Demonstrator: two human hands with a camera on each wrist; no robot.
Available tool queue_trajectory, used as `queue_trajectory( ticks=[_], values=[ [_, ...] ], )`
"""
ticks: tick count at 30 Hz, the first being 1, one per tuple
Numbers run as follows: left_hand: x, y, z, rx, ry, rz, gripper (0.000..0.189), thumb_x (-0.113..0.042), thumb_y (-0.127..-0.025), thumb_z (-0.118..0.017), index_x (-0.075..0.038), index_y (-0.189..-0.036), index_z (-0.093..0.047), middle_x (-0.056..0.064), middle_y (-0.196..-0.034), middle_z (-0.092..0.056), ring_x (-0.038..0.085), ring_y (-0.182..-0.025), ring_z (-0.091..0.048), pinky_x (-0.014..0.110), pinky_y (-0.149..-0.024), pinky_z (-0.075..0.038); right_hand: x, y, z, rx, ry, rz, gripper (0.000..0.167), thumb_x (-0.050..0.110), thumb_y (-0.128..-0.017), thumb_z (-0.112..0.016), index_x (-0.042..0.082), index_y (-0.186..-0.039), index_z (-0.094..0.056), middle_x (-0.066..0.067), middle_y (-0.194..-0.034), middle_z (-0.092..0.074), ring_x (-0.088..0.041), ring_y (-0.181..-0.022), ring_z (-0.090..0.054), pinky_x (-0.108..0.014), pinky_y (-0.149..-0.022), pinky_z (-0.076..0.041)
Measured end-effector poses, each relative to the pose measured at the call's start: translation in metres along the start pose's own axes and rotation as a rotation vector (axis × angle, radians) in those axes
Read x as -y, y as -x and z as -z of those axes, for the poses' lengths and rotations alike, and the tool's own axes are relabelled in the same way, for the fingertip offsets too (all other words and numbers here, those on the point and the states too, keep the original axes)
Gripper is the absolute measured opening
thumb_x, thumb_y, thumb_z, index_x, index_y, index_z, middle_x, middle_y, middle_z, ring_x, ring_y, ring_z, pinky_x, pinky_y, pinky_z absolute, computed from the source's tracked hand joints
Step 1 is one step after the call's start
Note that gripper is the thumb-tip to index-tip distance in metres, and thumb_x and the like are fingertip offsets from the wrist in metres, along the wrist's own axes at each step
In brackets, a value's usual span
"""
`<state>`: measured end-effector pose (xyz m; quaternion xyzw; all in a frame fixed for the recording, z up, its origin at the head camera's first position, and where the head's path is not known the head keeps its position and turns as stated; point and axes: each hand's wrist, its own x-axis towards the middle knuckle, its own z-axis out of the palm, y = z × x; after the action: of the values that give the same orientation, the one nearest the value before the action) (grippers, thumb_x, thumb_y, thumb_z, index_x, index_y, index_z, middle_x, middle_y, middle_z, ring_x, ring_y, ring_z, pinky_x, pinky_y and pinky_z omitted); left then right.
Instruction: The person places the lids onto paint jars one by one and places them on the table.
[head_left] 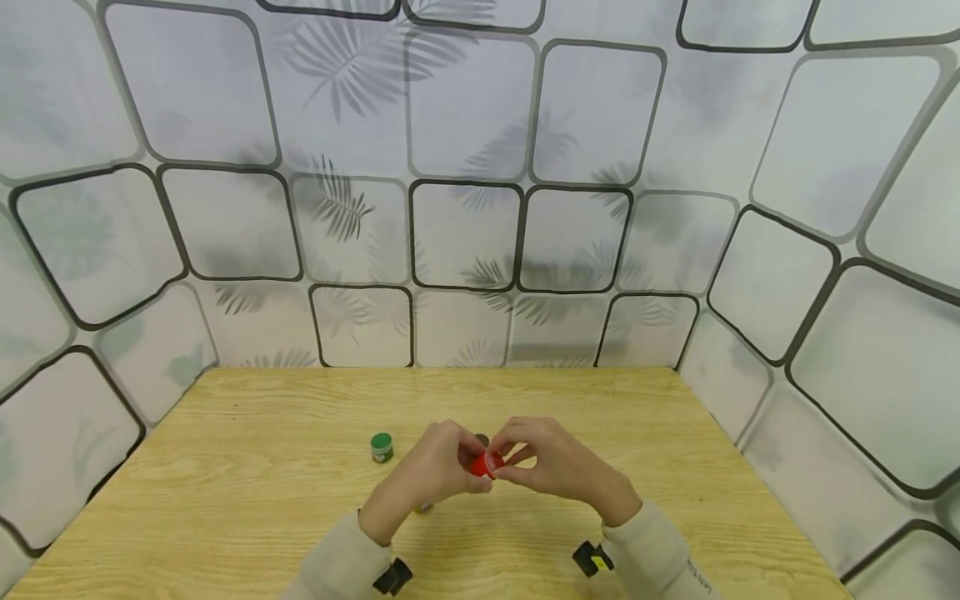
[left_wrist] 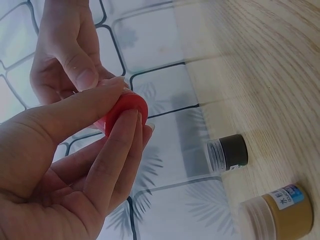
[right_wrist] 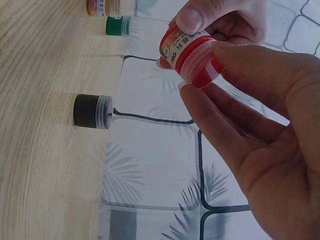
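Observation:
A small jar of red paint (head_left: 486, 467) is held tilted between both hands above the table. My left hand (head_left: 438, 462) grips its labelled body, with the thumb on one side and fingers on the other. At the opposite end, my right hand (head_left: 551, 460) pinches the clear screw lid (right_wrist: 197, 62) between thumb and fingers. The lid sits on the jar's mouth in the right wrist view. In the left wrist view, the red jar's base (left_wrist: 134, 104) faces the camera, and my left fingers hide part of its side.
On the wooden table (head_left: 262, 492) stand a green paint jar (head_left: 382, 447) to the left, a dark jar (right_wrist: 90, 111) behind the hands, and an ochre jar (left_wrist: 290, 212) partly hidden by the left forearm in the head view. A patterned cloth wall (head_left: 465, 233) encloses the back and sides.

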<state>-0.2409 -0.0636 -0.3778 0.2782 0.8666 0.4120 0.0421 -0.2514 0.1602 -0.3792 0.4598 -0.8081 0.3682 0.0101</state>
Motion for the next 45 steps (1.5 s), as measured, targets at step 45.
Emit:
queue_trajectory(
  ticks=[45],
  values=[
    [0.0008,0.0001,-0.0013,0.019,0.004,-0.015,0.02,-0.01,-0.077,-0.091,-0.002,-0.093,-0.081,0.004,-0.082,-0.076,0.006,-0.068,-0.065,0.02,-0.061,-0.054,0.0017,0.001,0.0034,0.037,0.027,0.037,0.016,0.007,-0.091,-0.078,0.015,-0.104,-0.071,0.0,-0.105,-0.071,-0.013,-0.1,-0.07,-0.031,-0.078,-0.063]
  ],
)
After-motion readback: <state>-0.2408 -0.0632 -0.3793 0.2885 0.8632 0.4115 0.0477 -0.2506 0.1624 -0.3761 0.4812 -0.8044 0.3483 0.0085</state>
